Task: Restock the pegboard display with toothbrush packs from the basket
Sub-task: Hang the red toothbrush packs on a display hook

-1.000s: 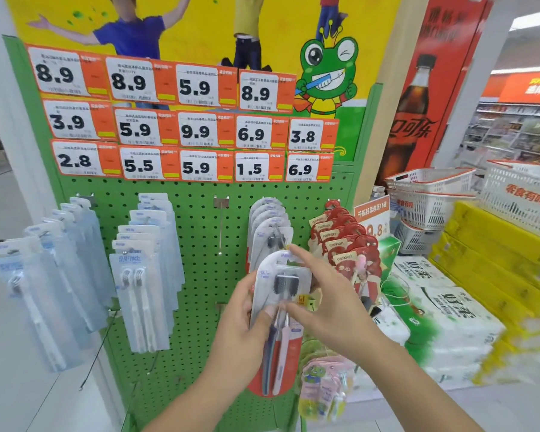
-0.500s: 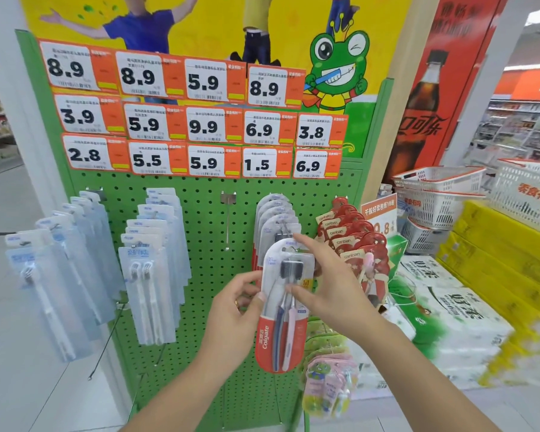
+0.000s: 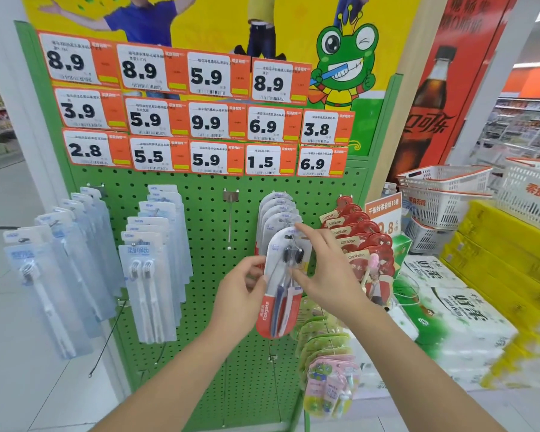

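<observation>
A red and white Colgate toothbrush pack [image 3: 282, 285] hangs at the front of a row of like packs [image 3: 278, 210] on a hook of the green pegboard [image 3: 206, 210]. My left hand [image 3: 242, 291] pinches the pack's left edge at mid height. My right hand [image 3: 321, 272] holds its right side, the forefinger reaching up to the top by the hook and the thumb pressing on the front. The basket is not in view.
Pale blue toothbrush packs [image 3: 150, 266] hang at the left, red packs [image 3: 353, 241] at the right, children's packs [image 3: 328, 372] below. An empty hook [image 3: 230, 219] sits between the rows. White baskets [image 3: 443, 194], tissue packs [image 3: 449, 310] and yellow boxes [image 3: 505, 260] stand on the right.
The Colgate pack has been raised from below the row up to the hook's front. Both hands rose with it, and the camera came closer to the board.
</observation>
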